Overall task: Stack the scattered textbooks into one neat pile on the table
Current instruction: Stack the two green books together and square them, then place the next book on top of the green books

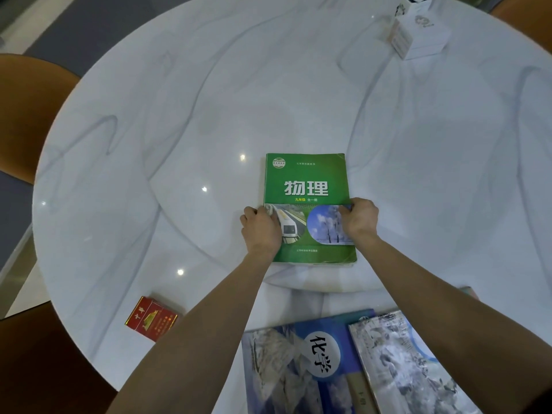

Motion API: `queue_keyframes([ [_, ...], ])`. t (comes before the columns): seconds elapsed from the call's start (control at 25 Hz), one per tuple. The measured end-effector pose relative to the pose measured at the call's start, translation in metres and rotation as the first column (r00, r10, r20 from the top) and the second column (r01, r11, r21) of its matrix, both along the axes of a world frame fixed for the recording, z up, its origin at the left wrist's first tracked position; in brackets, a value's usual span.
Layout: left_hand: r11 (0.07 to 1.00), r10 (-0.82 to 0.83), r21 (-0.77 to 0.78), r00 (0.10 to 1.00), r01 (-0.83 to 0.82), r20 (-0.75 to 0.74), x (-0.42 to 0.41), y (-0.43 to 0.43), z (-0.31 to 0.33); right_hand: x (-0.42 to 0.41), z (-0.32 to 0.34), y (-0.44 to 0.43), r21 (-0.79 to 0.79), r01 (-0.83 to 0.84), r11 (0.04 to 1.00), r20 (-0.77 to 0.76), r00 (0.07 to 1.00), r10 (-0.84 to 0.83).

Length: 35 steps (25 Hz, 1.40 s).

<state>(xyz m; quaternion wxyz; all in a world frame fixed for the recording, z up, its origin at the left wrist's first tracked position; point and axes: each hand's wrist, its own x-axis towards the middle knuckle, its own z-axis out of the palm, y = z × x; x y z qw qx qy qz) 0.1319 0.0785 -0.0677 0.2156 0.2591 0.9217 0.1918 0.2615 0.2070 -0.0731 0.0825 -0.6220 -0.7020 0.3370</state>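
A green physics textbook [307,180] lies flat near the middle of the round white marble table [179,130]. My left hand [261,227] grips its left edge and my right hand [360,218] grips its right edge, fingers curled over the cover. Near the front edge lies a blue chemistry textbook [292,363]. A second book with a grey-white snowy cover [409,372] overlaps its right side. My right forearm hides part of the table beside them.
A red cigarette pack [150,318] sits at the front left of the table. A white tissue box [418,31] stands at the far right. Brown chairs [27,109] flank the table on the left.
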Motion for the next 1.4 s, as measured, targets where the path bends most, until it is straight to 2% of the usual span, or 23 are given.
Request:
queue_keyframes([
  [0.24, 0.999, -0.023, -0.043, 1.0, 0.023, 0.001, 0.001, -0.001, 0.0, 0.002, 0.008, 0.0, -0.047, -0.02, 0.999, 0.018, 1.0, 0.021],
  [0.44, 0.995, -0.068, -0.074, 0.997, 0.066, -0.021, 0.002, -0.004, 0.01, 0.01, 0.018, 0.001, -0.126, -0.093, 0.988, 0.06, 0.993, 0.101],
  [0.52, 0.991, -0.131, -0.035, 0.987, 0.128, -0.088, 0.005, -0.006, 0.017, 0.02, 0.022, -0.005, -0.088, -0.133, 0.987, 0.118, 0.983, 0.142],
  [0.6, 0.967, -0.245, 0.03, 0.959, 0.251, -0.144, 0.012, -0.008, 0.027, 0.035, 0.028, -0.014, -0.015, -0.22, 0.975, 0.237, 0.947, 0.217],
  [0.72, 0.885, -0.438, 0.083, 0.88, 0.457, -0.183, 0.029, -0.006, 0.041, 0.058, 0.038, -0.028, 0.087, -0.356, 0.931, 0.371, 0.878, 0.301],
  [0.92, 0.725, -0.673, -0.075, 0.683, 0.684, -0.282, 0.064, 0.001, 0.055, 0.099, 0.055, -0.051, 0.182, -0.415, 0.891, 0.473, 0.832, 0.29],
  [1.12, 0.584, -0.8, -0.173, 0.527, 0.793, -0.288, 0.104, 0.006, 0.06, 0.144, 0.065, -0.077, 0.181, -0.359, 0.916, 0.525, 0.822, 0.218],
  [1.28, 0.473, -0.867, -0.204, 0.411, 0.857, -0.281, 0.139, 0.007, 0.055, 0.184, 0.067, -0.099, 0.094, -0.29, 0.952, 0.552, 0.811, 0.193],
  [1.4, 0.377, -0.912, -0.234, 0.315, 0.896, -0.261, 0.166, 0.007, 0.047, 0.212, 0.06, -0.117, 0.092, -0.173, 0.981, 0.544, 0.833, 0.096],
])
